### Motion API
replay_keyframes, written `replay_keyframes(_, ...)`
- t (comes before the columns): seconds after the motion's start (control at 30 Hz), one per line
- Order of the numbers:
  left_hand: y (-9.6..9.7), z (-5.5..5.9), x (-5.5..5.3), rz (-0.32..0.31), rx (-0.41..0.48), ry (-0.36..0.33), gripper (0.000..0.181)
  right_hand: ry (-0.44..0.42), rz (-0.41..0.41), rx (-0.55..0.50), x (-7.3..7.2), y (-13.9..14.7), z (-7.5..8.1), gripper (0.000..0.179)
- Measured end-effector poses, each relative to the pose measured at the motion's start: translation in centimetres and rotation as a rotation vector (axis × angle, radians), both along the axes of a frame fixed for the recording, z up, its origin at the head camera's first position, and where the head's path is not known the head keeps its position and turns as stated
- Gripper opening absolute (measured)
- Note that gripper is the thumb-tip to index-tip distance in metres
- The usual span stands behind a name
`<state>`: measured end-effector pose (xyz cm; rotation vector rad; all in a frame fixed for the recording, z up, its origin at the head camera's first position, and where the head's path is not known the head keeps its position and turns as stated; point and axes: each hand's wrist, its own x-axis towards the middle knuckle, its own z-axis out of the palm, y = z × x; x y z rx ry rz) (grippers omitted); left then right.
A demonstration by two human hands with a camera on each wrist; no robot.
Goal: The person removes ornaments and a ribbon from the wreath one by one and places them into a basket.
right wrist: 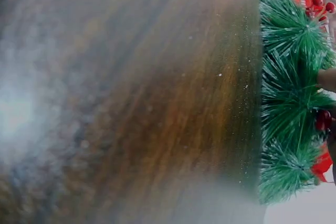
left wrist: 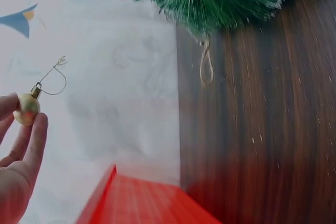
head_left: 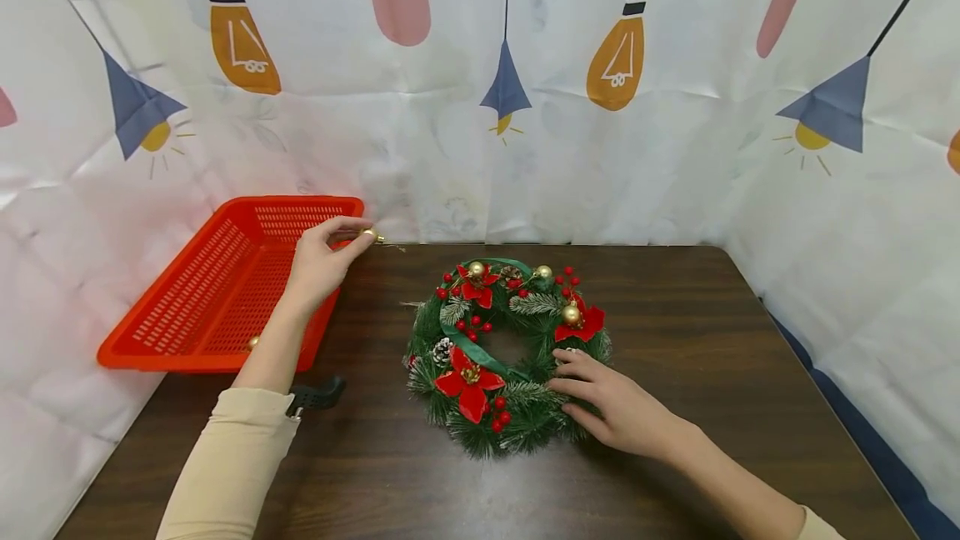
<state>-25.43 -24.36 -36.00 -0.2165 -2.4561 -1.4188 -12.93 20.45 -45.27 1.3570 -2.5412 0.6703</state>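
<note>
My left hand (head_left: 318,265) pinches a small gold Christmas bauble (left wrist: 27,110) between thumb and fingertips, near the red basket's far right corner. A thin gold hanging loop (left wrist: 64,80) sticks out from the bauble's cap. On the table lies a green Christmas wreath (head_left: 528,419) with red poinsettias (head_left: 467,388), red berries, frosted pine cones and a green ribbon. Three gold baubles show on its far and right parts, among them one (head_left: 572,313) by the right poinsettia. My right hand (head_left: 618,407) rests on the wreath's near right side, fingers spread and slightly bent.
A red plastic basket (head_left: 180,362) stands at the table's left, with a gold bauble (head_left: 252,342) inside partly hidden by my left forearm. A twine loop (left wrist: 206,69) sticks out from the wreath. A printed white curtain (head_left: 450,157) hangs behind the brown table (head_left: 675,307).
</note>
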Motion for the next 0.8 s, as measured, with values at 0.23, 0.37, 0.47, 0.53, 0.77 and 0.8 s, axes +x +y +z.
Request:
replay_keyframes(0.23, -2.5, -0.3, 1.3, 0.062, -0.015, -0.045, 0.041, 0.018, -0.005, -0.011, 0.0, 0.0, -0.1, 0.041)
replay_keyframes(0.37, -4.1, -0.6, 2.0, 0.1, -0.025, -0.074, 0.044, 0.006, 0.025, -0.022, -0.3, 0.3, -0.1, 0.038)
replay_keyframes(0.47, -5.1, -0.7, 2.4, 0.111, -0.032, -0.1, 0.048, -0.015, 0.081, -0.029, -0.8, 1.0, 0.0, 0.039)
replay_keyframes(0.53, -5.8, -0.8, 2.6, 0.119, -0.036, -0.115, 0.05, -0.034, 0.121, -0.027, -1.3, 1.7, 0.1, 0.04)
replay_keyframes(0.77, -7.5, -0.9, 3.3, 0.144, -0.028, -0.135, 0.051, -0.065, 0.164, -0.008, -3.6, 3.5, 1.0, 0.039)
replay_keyframes(0.8, -7.6, -0.9, 3.3, 0.146, -0.028, -0.142, 0.051, -0.053, 0.154, -0.003, -4.0, 3.7, 1.0, 0.039)
